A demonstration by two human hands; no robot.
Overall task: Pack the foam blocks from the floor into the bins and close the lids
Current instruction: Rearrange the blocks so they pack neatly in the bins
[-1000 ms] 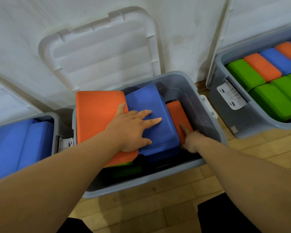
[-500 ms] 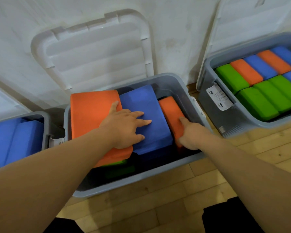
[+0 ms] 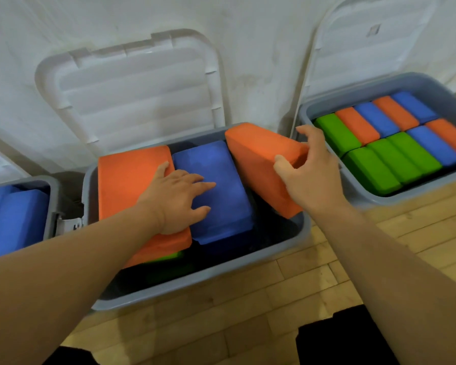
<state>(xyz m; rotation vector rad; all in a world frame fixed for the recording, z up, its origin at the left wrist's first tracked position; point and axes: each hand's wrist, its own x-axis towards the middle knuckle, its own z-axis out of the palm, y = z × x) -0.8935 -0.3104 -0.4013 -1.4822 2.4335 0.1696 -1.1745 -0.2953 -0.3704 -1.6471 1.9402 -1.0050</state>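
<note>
Right hand (image 3: 309, 171) grips tilted orange block (image 3: 261, 167) above middle bin (image 3: 195, 280); left hand (image 3: 178, 198), grip open, presses flat on blue block (image 3: 221, 206).

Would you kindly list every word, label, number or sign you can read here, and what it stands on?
No text is readable.
Small grey mark on the right bin's lid: too small and blurred to read.
Dark marks on the white latch at left: blurred, unreadable.

Orange blocks (image 3: 132, 185), blue block (image 3: 216, 191), green blocks (image 3: 379, 164); grey bins (image 3: 195, 285), white lids (image 3: 132, 93).
</note>
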